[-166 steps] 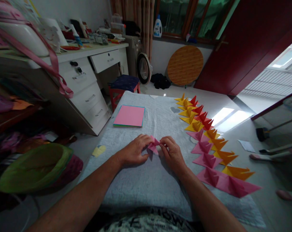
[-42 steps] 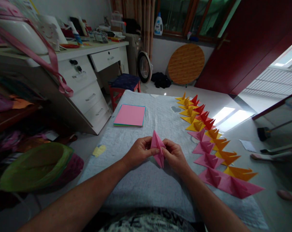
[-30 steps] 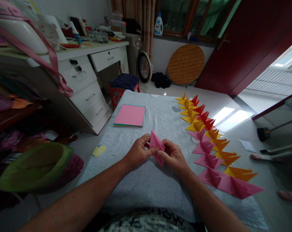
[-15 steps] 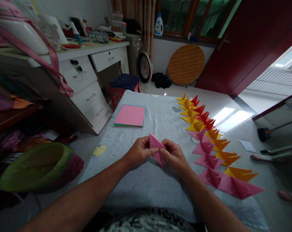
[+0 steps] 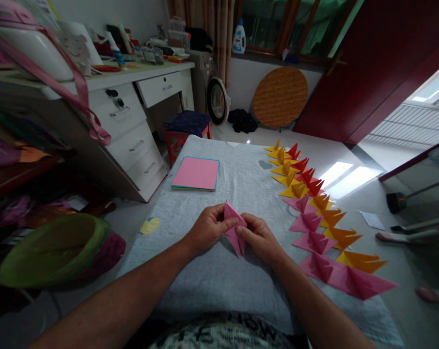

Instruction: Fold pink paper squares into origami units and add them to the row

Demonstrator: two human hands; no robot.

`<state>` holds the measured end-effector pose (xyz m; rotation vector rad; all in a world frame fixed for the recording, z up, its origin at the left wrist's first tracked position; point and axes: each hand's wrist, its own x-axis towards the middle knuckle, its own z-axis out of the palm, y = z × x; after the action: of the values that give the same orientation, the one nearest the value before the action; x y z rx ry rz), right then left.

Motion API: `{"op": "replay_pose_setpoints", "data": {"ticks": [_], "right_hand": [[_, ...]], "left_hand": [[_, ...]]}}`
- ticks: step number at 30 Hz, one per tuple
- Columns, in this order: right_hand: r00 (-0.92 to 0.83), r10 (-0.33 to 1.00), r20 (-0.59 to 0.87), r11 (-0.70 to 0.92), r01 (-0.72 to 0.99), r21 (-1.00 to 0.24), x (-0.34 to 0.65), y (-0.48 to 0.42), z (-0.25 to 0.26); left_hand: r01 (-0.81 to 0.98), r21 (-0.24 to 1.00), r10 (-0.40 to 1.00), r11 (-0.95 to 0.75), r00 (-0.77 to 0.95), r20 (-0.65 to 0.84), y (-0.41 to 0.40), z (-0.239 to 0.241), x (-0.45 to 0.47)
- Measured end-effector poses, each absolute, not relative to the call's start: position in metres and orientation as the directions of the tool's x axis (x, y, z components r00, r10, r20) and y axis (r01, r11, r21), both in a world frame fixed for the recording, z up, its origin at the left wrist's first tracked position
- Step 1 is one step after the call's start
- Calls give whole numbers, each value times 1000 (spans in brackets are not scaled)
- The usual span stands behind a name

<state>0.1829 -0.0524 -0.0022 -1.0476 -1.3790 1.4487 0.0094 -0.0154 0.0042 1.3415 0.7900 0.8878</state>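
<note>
A folded pink paper piece (image 5: 234,231) is held upright just above a grey cloth-covered table (image 5: 219,271), between both hands. My left hand (image 5: 207,228) pinches its left side with thumb and fingers closed. My right hand (image 5: 260,236) grips its right side, fingers curled. A flat stack of pink square sheets (image 5: 196,173) lies farther back on the left. Along the right edge runs a row of finished folded pieces (image 5: 314,213) in yellow, red, orange and pink.
A white desk with drawers (image 5: 132,111) stands to the left, a small red stool (image 5: 185,127) beyond the table. A green bag (image 5: 52,247) sits on the floor at the left. A round wooden board (image 5: 279,97) leans on the far wall.
Earlier the pink piece lay low on the cloth under my fingers. It now stands upright between both hands, and in the last second it turned slightly as my fingers shifted on it.
</note>
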Motion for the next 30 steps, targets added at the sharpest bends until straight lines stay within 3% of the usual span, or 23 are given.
{"op": "replay_pose_setpoints", "data": {"ticks": [9,14,19,30], "right_hand": [[-190,982,20,35,76,-996,181,-51,-4],[-202,979,-31,-38,-30,-999,184,-53,-1],[-159,987,14,-1,-94,-996,186,-54,0],[-173,985,22,10,-71,-997,183,-51,-7]], "left_hand": [[-125,990,850,60,527,15,-15,6,13],[-187,971,863,149,503,-35,-12,5,14],[-245,933,843,265,529,-101,-10,4,11],[8,996,774,90,629,-75,-18,1,11]]}}
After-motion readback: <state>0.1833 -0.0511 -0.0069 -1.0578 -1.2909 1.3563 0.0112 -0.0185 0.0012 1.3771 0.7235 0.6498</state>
